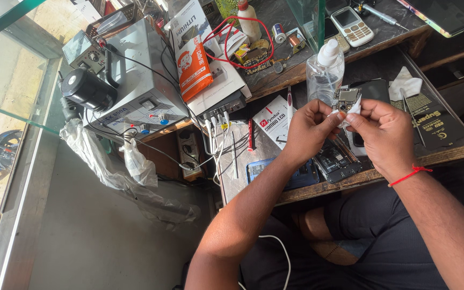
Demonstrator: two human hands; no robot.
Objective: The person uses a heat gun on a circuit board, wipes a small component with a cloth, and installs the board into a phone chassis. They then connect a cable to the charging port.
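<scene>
A: Surface [275, 80] stock, left side?
B: Grey power supply unit [135, 80], black round device [88, 89] beside it, orange packet [193, 72], red wire loop [243, 40].
A: Right?
B: Clear spray bottle [324, 70], keypad phone [352, 24], white cloth [405, 85], opened phone body [338, 161].

Cluttered wooden workbench [404, 161], glass pane [12, 70] at left, grey floor [92, 236], bright daylight outside

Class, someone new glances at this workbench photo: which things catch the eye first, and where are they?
At centre, the left hand and right hand pinch a small circuit board with a white wipe. Just behind stands a clear bottle. At upper left sits a grey power supply, trailing wires.
</scene>
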